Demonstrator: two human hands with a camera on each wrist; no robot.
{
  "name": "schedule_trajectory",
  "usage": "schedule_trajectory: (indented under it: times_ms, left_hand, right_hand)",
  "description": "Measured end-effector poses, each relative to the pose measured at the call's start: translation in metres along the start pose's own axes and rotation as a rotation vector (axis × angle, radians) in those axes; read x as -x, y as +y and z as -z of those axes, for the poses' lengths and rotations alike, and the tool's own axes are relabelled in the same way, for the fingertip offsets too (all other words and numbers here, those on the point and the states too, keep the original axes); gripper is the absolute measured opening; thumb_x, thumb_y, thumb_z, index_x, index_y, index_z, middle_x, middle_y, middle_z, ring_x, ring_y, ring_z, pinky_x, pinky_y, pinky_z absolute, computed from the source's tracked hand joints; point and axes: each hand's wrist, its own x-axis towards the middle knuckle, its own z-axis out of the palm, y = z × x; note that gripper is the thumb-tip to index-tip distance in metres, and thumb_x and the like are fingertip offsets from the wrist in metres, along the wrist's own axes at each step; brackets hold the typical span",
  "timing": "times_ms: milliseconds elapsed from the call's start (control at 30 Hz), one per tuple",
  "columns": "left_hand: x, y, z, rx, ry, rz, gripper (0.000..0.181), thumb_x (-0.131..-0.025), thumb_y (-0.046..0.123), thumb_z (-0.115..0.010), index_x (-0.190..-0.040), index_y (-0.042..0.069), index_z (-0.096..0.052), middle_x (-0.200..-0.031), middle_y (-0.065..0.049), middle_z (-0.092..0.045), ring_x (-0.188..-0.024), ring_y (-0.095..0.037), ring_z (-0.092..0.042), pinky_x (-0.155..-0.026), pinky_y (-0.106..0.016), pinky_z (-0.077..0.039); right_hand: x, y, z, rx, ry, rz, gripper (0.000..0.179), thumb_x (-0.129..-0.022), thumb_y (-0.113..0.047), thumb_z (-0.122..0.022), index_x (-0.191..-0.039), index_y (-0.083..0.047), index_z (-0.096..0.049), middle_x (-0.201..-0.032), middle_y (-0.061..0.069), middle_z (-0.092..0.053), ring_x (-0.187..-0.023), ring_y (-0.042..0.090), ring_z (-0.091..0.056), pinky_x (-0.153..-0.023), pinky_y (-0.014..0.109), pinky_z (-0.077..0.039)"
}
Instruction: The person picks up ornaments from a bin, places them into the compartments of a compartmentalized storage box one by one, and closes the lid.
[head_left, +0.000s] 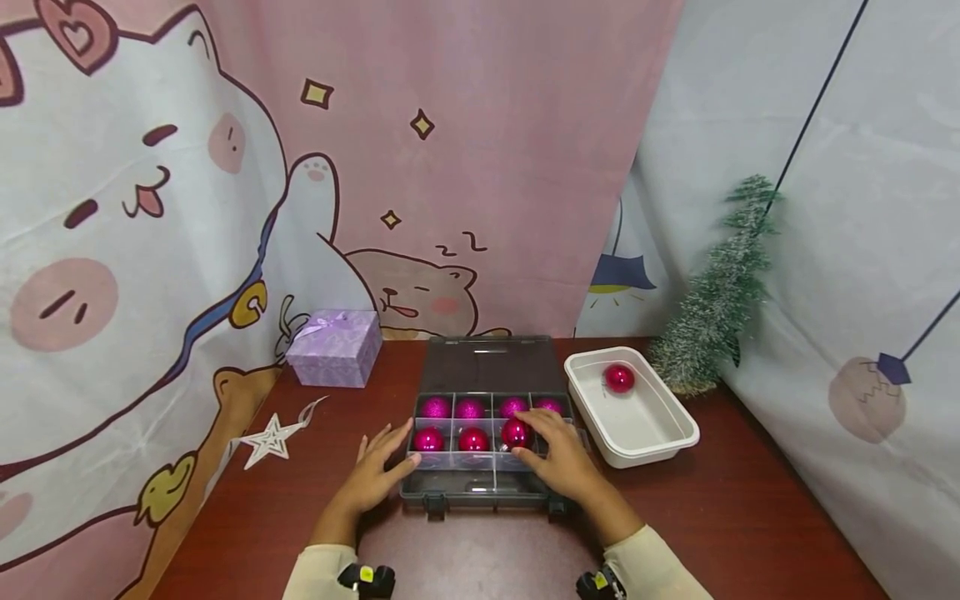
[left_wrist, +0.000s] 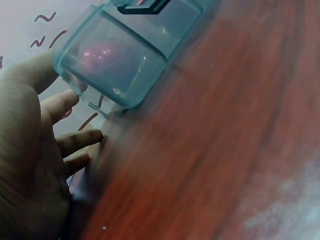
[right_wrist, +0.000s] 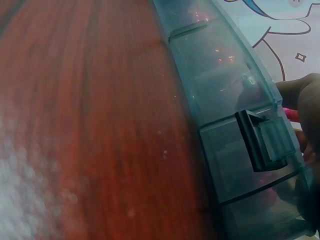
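Note:
A dark see-through plastic compartment box lies on the table with its lid folded back. Its back row holds several glittery magenta balls. In the row before it sit two shiny ones, a pink ball and a red ball. My right hand pinches a shiny Christmas ball between thumb and fingers at the third compartment of that row. At the box's left side, my left hand rests against the edge with loosely spread fingers; the left wrist view shows its fingers beside the box corner.
A white tray to the right of the box holds one red ball. Behind it leans a small frosted tree. On the left are a lilac gift box and a white star ornament. A printed curtain hangs behind the table.

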Motion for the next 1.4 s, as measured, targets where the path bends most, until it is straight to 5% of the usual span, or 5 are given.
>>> schedule_trajectory:
  times_ms: [533, 733, 867, 1233, 1400]
  left_hand:
    - [0.001, 0.0, -0.002, -0.002, 0.025, -0.015, 0.072, -0.104, 0.042, -0.068, -0.168, 0.018, -0.046, -0.169, -0.019, -0.051, -0.162, -0.055, -0.03, -0.125, -0.086, 0.003]
    - [0.004, -0.001, -0.003, 0.024, 0.068, -0.067, 0.07, -0.102, 0.039, -0.072, -0.165, 0.017, -0.05, -0.164, -0.024, -0.055, -0.157, -0.061, -0.033, -0.121, -0.088, 0.0]
    - [0.004, 0.0, -0.003, 0.015, 0.05, -0.044, 0.071, -0.103, 0.04, -0.071, -0.166, 0.016, -0.049, -0.166, -0.022, -0.054, -0.16, -0.059, -0.032, -0.123, -0.087, 0.002]
    - [0.002, 0.0, -0.001, -0.018, 0.014, 0.0, 0.072, -0.104, 0.041, -0.068, -0.168, 0.018, -0.045, -0.17, -0.018, -0.05, -0.163, -0.054, -0.03, -0.125, -0.085, 0.003]
    - [0.002, 0.002, -0.001, -0.014, 0.015, -0.008, 0.072, -0.104, 0.04, -0.068, -0.168, 0.016, -0.045, -0.169, -0.019, -0.051, -0.162, -0.055, -0.031, -0.124, -0.086, 0.002]
  right_hand:
    - [0.0, -0.001, 0.0, 0.027, -0.038, -0.055, 0.062, -0.089, -0.025, -0.091, -0.145, -0.009, -0.069, -0.147, 0.017, -0.068, -0.143, 0.04, -0.06, -0.114, 0.071, -0.045]
    - [0.0, -0.002, 0.002, -0.005, -0.053, -0.078, 0.063, -0.089, -0.024, -0.091, -0.146, -0.01, -0.068, -0.148, 0.018, -0.068, -0.146, 0.043, -0.058, -0.118, 0.073, -0.043]
    - [-0.001, -0.001, 0.006, -0.054, -0.051, -0.085, 0.063, -0.09, -0.02, -0.091, -0.147, -0.009, -0.067, -0.148, 0.018, -0.068, -0.145, 0.044, -0.059, -0.12, 0.071, -0.044]
    - [-0.004, 0.007, 0.034, -0.095, -0.027, -0.009, 0.059, -0.09, -0.014, -0.09, -0.143, -0.003, -0.068, -0.144, 0.015, -0.07, -0.138, 0.039, -0.066, -0.115, 0.062, -0.052]
    - [-0.007, 0.016, 0.056, -0.165, 0.003, 0.018, 0.053, -0.091, -0.01, -0.088, -0.14, -0.002, -0.069, -0.141, 0.017, -0.072, -0.131, 0.038, -0.069, -0.101, 0.059, -0.061]
